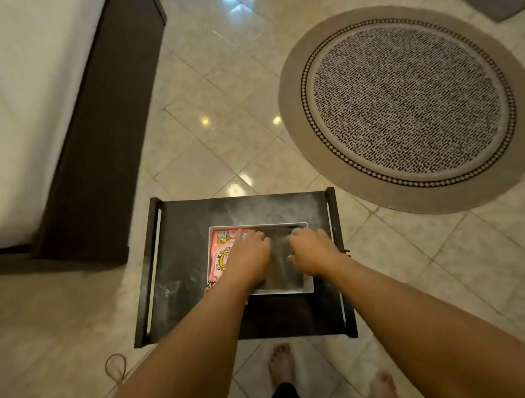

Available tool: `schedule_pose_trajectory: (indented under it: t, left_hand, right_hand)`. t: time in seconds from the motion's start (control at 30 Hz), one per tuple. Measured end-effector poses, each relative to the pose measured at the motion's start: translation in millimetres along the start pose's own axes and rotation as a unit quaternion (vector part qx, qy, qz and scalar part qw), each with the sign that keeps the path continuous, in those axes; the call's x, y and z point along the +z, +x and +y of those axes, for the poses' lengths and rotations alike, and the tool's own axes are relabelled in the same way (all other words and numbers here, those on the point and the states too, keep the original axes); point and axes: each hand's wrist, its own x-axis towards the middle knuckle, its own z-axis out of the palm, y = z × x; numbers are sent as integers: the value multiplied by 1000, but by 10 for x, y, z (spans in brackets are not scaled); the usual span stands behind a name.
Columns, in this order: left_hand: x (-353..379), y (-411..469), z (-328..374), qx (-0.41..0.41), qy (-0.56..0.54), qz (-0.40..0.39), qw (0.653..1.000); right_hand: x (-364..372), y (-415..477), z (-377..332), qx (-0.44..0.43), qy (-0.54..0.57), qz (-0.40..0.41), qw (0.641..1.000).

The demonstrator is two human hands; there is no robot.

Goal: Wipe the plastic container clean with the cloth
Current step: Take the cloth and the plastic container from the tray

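Head view: we look down at our hands.
Container: plastic container (309, 289), white rim, middle of dark table (183, 276).
Cloth: pink printed cloth (220, 248), inside at left.
Left hand (248, 253): fingers together, flat on cloth.
Right hand (312, 253): fingers curled; we can't tell on what.
Far right: round rug (406, 104).

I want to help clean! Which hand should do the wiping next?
Probably the right hand: it rests on the dark grey cloth in the white plastic container. The left hand presses the pink printed side, steadying it.
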Motion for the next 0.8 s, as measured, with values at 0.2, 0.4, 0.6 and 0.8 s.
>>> schedule_pose_trajectory:
  t: [0.2,0.4,0.6,0.8]
  left_hand:
    - [232,188,19,4,22,19,1000]
    - [209,243,66,-10,-3,66,998]
    - [224,388,70,-27,12,85,996]
    - [358,430,124,-45,33,103,993]
  right_hand:
    - [280,270,-32,-2,-72,25,997]
    - [359,390,-59,29,-50,87,995]
    - [417,523,-62,81,-66,95,990]
    - [537,502,-50,78,-85,108,987]
